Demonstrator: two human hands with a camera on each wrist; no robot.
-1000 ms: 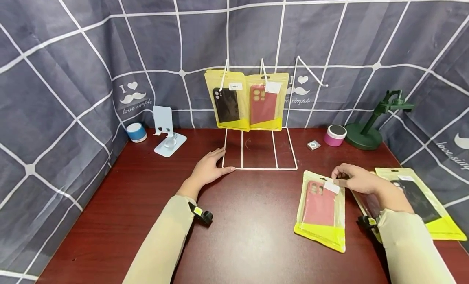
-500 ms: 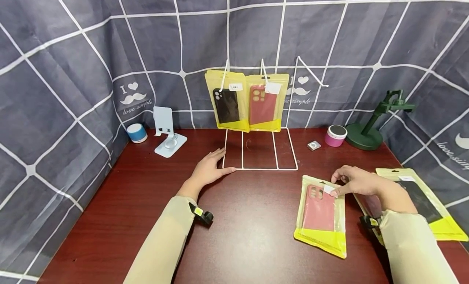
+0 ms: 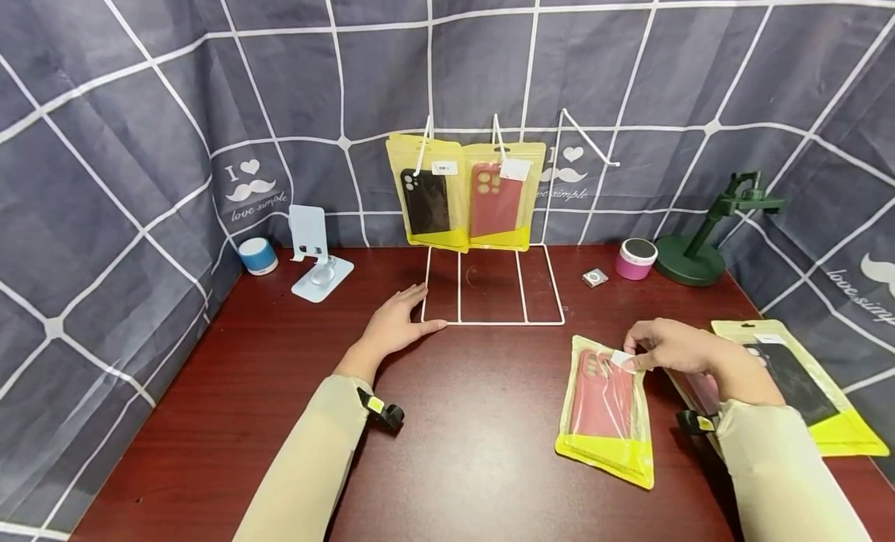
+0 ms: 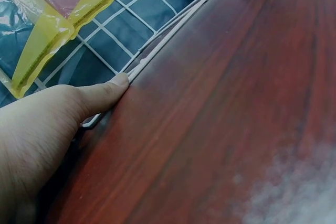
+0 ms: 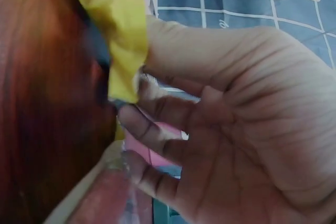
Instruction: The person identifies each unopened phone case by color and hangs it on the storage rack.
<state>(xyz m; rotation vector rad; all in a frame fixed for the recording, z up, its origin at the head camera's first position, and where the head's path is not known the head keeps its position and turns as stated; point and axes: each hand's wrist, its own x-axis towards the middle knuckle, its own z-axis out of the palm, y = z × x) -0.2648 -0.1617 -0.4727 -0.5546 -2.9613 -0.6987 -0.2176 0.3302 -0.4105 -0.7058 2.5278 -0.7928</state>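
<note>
My right hand (image 3: 671, 346) pinches the top right corner of a clear-and-yellow bag holding a pink phone case (image 3: 603, 398), thumb over its white label. That bag tilts up from the table, and its yellow edge (image 5: 123, 40) shows close in the right wrist view. My left hand (image 3: 395, 324) rests at the front left corner of a white wire display rack (image 3: 489, 323), thumb touching the front wire (image 4: 157, 48). From the rack's left hook hangs a bagged black phone case (image 3: 428, 204); from the middle one, a bagged pink phone case (image 3: 495, 204). The right hook (image 3: 590, 138) is bare.
More bagged phone cases (image 3: 797, 383) lie under and beside my right forearm. Along the back stand a blue speaker (image 3: 258, 256), a pale phone stand (image 3: 318, 255), a small square player (image 3: 595, 277), a pink speaker (image 3: 635, 259) and a green stand (image 3: 699, 239).
My right thumb has come onto the label, and the bagged pink phone case has shifted slightly toward me and lifted at its top. The left hand has stayed on the rack.
</note>
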